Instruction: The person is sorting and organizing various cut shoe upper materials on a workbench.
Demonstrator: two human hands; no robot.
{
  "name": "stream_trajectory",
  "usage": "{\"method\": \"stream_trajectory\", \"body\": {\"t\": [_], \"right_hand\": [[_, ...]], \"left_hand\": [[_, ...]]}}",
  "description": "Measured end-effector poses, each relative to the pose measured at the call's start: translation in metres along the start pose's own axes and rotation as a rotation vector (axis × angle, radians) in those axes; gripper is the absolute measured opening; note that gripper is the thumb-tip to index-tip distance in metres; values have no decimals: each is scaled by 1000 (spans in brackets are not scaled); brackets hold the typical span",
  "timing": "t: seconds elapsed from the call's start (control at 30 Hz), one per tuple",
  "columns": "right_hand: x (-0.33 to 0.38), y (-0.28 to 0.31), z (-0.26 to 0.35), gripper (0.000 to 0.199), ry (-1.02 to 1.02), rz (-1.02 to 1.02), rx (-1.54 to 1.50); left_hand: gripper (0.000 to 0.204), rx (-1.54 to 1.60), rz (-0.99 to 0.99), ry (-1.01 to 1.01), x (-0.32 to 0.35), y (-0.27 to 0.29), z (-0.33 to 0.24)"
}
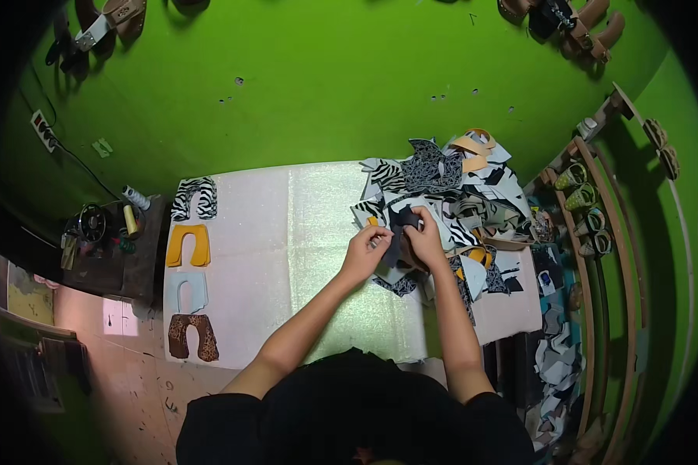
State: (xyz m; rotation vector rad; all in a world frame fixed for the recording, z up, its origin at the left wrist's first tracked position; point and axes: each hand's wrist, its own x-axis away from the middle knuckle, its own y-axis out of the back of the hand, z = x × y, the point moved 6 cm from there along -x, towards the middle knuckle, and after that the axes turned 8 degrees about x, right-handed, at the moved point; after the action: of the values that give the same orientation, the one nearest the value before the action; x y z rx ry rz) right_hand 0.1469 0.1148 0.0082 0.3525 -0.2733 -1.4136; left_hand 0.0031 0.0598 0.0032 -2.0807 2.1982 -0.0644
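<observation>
Over the pile of cut scraps (492,190), my right hand (426,239) is closed on a dark piece of material (400,220), thumb and fingers at its upper right edge. Close to the left edge of that piece, my left hand (367,252) has its fingers curled together in a pinch; what they hold, if anything, is too small to make out. Along the table's left edge lie arch-shaped cut pieces in a column: zebra-striped (205,186), yellow (201,235), pale grey-blue (199,284) and brown leopard-print (181,335).
The pile covers the right end of the cloth-covered table (248,232). A dark side stand (136,271) with thread spools (130,221) is at the left. A wooden rack (589,194) with sandals (578,198) stands right, near more scraps (558,360) below. A green wall rises behind.
</observation>
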Motion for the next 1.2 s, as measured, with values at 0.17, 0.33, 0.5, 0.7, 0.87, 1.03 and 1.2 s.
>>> {"method": "stream_trajectory", "body": {"t": [0.17,0.33,0.5,0.7,0.87,1.03,1.2], "right_hand": [[28,-26,29,33,190,-16,143],[66,-56,73,36,373,-13,318],[98,-82,87,57,373,188,390],[120,-97,77,69,380,225,388],[122,-96,57,44,277,176,116],[124,-98,56,28,245,114,84],[111,-85,34,25,63,23,-76]], "left_hand": [[17,-51,-159,-218,27,18,-20],[30,61,-57,-33,45,41,-7],[30,233,-41,115,64,53,-5],[28,406,-46,199,85,52,-8],[25,370,14,314,98,57,2],[29,428,53,336,108,65,7],[31,550,-8,394,121,78,6]]}}
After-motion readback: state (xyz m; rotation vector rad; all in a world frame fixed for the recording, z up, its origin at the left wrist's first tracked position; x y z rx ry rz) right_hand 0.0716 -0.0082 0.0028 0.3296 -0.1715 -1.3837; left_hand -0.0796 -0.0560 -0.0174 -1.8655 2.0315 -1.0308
